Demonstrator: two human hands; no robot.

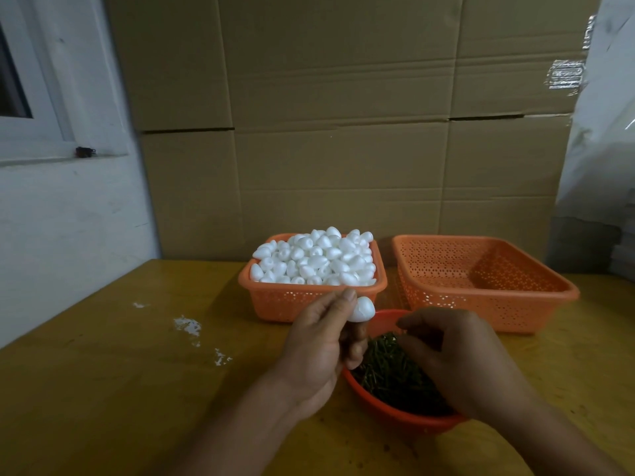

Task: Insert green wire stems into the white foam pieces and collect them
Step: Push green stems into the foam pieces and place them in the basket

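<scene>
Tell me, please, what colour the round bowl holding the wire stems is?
Orange-red; the round plastic bowl shows best in the head view.

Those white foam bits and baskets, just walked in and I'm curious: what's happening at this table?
A person is fitting green wire stems into foam pieces. The left hand pinches one foam piece above the round red bowl of green stems, while the right hand reaches into that bowl with curled fingers. Behind, one orange basket is heaped with foam pieces; the other basket looks empty.
</scene>
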